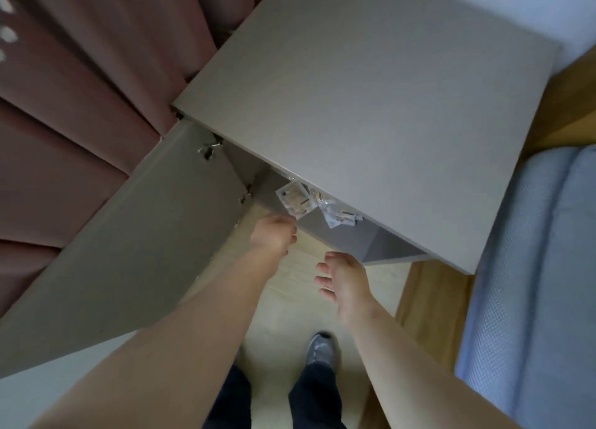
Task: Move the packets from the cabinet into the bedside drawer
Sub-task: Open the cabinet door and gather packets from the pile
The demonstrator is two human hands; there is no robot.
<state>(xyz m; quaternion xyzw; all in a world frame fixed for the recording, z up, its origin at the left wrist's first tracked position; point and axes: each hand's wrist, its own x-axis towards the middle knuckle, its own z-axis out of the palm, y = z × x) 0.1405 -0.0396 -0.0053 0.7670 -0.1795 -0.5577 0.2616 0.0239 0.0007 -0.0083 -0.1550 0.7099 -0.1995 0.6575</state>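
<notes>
**We reach into the open grey cabinet [371, 105] for its clear packets.**

The square clear plastic packet [293, 199] of small pale parts lies at the lip of the grey shelf [342, 238], just beyond our left hand [274, 235]. A second crumpled clear packet [338, 217] sits just beside it, towards our right. We judge that a tug on one slippery corner could lose the grip or drag the neighbour onto the pale floor [290, 286]. Our left hand's curled fingers meet the near packet's lower corner, but we cannot tell whether a pinch has closed. Our right hand [342, 280] hangs nearer us, fingers loosely spread, holding nothing.
</notes>
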